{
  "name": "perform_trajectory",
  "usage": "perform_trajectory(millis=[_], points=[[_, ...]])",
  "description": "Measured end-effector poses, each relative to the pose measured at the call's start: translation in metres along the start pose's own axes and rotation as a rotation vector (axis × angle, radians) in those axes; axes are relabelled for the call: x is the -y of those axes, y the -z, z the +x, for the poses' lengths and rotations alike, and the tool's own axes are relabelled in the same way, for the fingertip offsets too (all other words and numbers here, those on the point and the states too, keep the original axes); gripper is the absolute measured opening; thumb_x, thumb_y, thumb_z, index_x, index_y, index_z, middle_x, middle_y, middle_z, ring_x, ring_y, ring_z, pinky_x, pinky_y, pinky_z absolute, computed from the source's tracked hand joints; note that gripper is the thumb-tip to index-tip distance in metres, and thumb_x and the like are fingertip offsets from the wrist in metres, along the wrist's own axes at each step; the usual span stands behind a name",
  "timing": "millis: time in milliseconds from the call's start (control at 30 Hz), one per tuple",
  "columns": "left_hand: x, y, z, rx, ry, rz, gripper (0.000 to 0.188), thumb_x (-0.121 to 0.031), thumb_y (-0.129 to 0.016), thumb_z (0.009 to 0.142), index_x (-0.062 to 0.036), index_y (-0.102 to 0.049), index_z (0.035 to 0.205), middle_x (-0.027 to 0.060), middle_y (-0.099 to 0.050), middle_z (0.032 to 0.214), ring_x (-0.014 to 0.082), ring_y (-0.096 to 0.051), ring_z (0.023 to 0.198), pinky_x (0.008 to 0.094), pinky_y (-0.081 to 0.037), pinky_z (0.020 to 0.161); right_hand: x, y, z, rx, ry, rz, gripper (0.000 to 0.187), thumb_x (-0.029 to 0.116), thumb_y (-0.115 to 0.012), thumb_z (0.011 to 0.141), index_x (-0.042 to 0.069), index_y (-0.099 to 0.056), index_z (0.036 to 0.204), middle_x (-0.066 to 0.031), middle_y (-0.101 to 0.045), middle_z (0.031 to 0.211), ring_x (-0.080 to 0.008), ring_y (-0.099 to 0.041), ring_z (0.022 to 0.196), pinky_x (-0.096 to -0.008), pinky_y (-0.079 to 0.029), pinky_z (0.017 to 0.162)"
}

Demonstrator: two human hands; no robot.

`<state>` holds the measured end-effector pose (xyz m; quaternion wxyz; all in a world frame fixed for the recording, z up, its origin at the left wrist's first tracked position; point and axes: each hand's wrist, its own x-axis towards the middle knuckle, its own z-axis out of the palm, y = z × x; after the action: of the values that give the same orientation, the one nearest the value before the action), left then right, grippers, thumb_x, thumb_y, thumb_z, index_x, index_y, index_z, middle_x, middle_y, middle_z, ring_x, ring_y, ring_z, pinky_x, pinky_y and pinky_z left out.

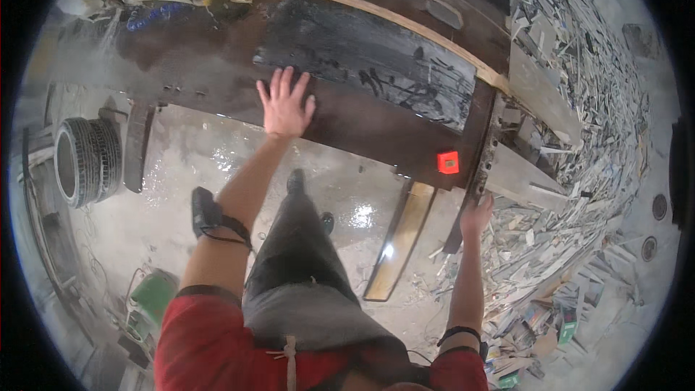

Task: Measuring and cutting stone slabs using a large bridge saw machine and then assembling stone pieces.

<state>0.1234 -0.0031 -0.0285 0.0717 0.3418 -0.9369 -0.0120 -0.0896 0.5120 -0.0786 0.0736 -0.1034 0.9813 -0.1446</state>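
My left hand [284, 110] lies flat, fingers spread, on the near edge of a brown-black wet table [347, 119]. Just beyond its fingertips is a dark grey stone-like slab [340, 40] with smeared wet marks. At the table's right end, a long dark bar [483, 134] with a notched edge runs toward me and sticks out past the near edge. My right hand [476, 216] is closed around the side of this bar, low near its end; part of the fingers is hidden. Beside the bar, a small orange-red square object [448, 162] with a greyish centre rests on the table corner.
A curved light wooden strip [376, 11] borders the slab's far side. Broken offcuts [579, 87] pile up on the right. A long yellowish panel [402, 242] leans below the table. Tyres [88, 161] stand at left, near a green container [152, 297]. The floor [210, 152] looks wet.
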Motion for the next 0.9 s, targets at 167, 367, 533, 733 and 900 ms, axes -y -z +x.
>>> perform_trajectory(millis=[167, 367, 533, 733, 900], points=[[-0.004, 0.002, 0.017, -0.108, -0.043, -0.120, 0.059, -0.034, -0.063, 0.089, -0.0205, -0.050, 0.145, 0.0088, -0.043, 0.152, 0.0314, -0.030, 0.148, 0.0694, -0.019, 0.117, 0.129, 0.073, 0.085, -0.018, 0.627, -0.009, 0.054, 0.000, -0.057, 0.085, 0.004, -0.053, 0.139, -0.0236, -0.043, 0.153, -0.0439, -0.048, 0.133, -0.0493, -0.041, 0.110], [0.004, -0.003, -0.002, -0.047, -0.050, -0.086, 0.059, -0.028, -0.063, 0.079, -0.0150, -0.057, 0.136, 0.0118, -0.047, 0.150, 0.0328, -0.033, 0.148, 0.0717, -0.017, 0.117, 0.127, 0.026, 0.117, 0.226, 0.810, -0.204, 0.061, 0.000, -0.060, 0.078, 0.002, -0.054, 0.139, -0.0194, -0.051, 0.147, -0.0395, -0.065, 0.094, -0.0481, -0.054, 0.087], [0.011, 0.012, -0.011, 0.009, -0.012, -0.082, 0.073, -0.045, -0.059, 0.090, -0.0123, -0.040, 0.152, 0.0071, -0.039, 0.157, 0.0253, -0.027, 0.151, 0.0642, -0.016, 0.121, 0.121, 0.001, 0.114, 0.328, 0.775, -0.420, 0.042, 0.006, -0.063, 0.079, 0.002, -0.059, 0.121, -0.0219, -0.056, 0.138, -0.0382, -0.067, 0.103, -0.0436, -0.057, 0.091], [0.047, 0.034, 0.005, -0.012, 0.002, -0.178, 0.072, -0.044, -0.058, 0.090, -0.0106, -0.042, 0.151, 0.0075, -0.040, 0.157, 0.0247, -0.027, 0.151, 0.0643, -0.016, 0.121, 0.169, 0.016, 0.113, 0.281, 0.774, -0.537, 0.048, 0.008, -0.063, 0.081, 0.001, -0.057, 0.128, -0.0232, -0.048, 0.145, -0.0381, -0.066, 0.109, -0.0434, -0.055, 0.095], [0.082, 0.032, 0.029, 0.011, 0.001, -0.168, 0.071, -0.047, -0.057, 0.092, -0.0132, -0.041, 0.152, 0.0057, -0.038, 0.158, 0.0234, -0.024, 0.152, 0.0622, -0.013, 0.123, 0.218, 0.014, 0.117, 0.260, 0.774, -0.494, 0.043, 0.004, -0.060, 0.076, -0.002, -0.063, 0.119, -0.0298, -0.050, 0.143, -0.0426, -0.067, 0.105, -0.0485, -0.056, 0.091]])
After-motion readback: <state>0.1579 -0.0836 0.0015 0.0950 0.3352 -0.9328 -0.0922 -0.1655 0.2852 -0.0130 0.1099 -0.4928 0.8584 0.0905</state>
